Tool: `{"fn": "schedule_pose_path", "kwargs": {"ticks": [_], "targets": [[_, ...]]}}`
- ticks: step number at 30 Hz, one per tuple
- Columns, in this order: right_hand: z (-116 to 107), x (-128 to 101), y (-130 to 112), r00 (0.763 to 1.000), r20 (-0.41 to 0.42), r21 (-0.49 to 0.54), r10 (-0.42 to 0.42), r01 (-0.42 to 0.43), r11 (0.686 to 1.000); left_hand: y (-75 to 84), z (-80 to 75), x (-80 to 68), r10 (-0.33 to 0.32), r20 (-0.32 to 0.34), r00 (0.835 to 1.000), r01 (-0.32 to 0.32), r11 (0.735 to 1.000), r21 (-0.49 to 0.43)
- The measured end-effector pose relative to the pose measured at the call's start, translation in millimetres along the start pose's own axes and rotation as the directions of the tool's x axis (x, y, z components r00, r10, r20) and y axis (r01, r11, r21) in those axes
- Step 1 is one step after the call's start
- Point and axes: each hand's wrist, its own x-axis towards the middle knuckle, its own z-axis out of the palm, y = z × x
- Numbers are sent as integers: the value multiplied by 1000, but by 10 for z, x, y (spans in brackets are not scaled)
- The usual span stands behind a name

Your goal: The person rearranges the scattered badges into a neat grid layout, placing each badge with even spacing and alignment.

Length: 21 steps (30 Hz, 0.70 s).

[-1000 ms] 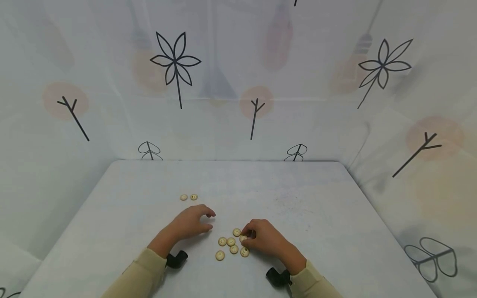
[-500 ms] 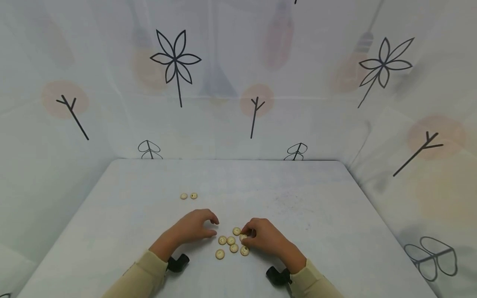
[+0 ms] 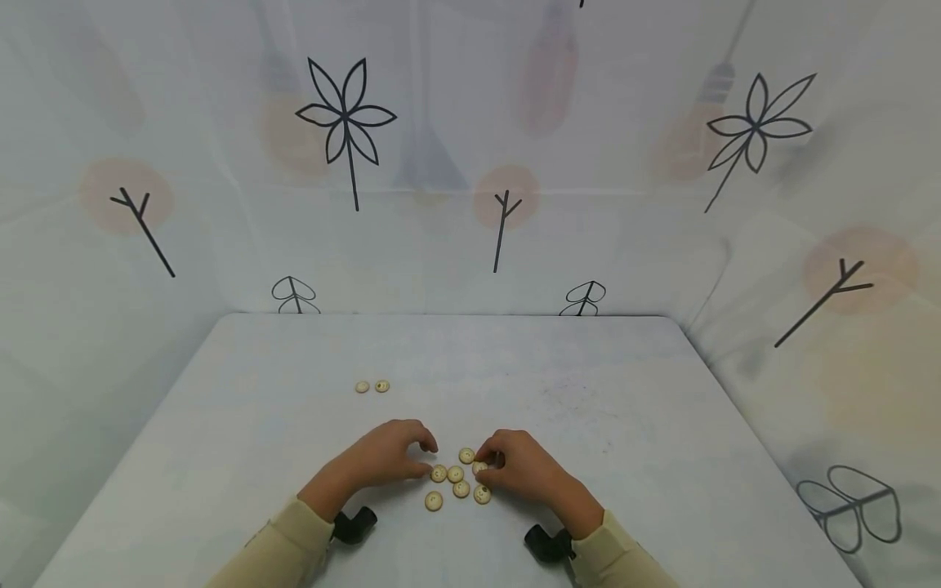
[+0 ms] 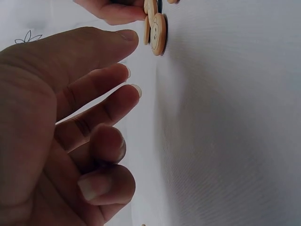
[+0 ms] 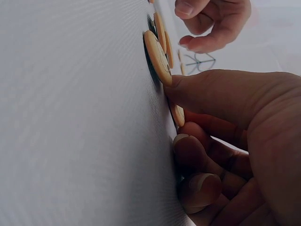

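Observation:
Several round wooden buttons (image 3: 456, 474) lie in a cluster on the white table (image 3: 603, 425) between my hands. My right hand (image 3: 485, 468) pinches one button (image 3: 479, 468) at the cluster's right edge. In the right wrist view that button (image 5: 178, 114) sits between thumb and curled fingers, and the thumb tip touches a larger button (image 5: 157, 56). My left hand (image 3: 430, 457) hovers at the cluster's left side, thumb close to a button (image 3: 439, 473). Its fingers (image 4: 117, 94) are loosely bent and hold nothing, with buttons (image 4: 158, 33) just beyond them.
Two more buttons (image 3: 372, 386) lie apart, farther back and to the left. Black wrist mounts (image 3: 353, 523) (image 3: 547, 543) show by my beige sleeves. Patterned white fabric walls (image 3: 470, 163) enclose the table on three sides.
My left hand has slid right, toward the button cluster, and its fingers have bent a little more. The right hand has kept its pinch and hardly moved.

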Motion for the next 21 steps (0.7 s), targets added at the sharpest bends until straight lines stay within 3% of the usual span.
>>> {"fn": "schedule_pose_path", "kwargs": {"ticks": [21], "targets": [[-1,-6,29,999,-5,13,-34,34,999,111,18,-3,86,46,995,-87,996,20]]}}
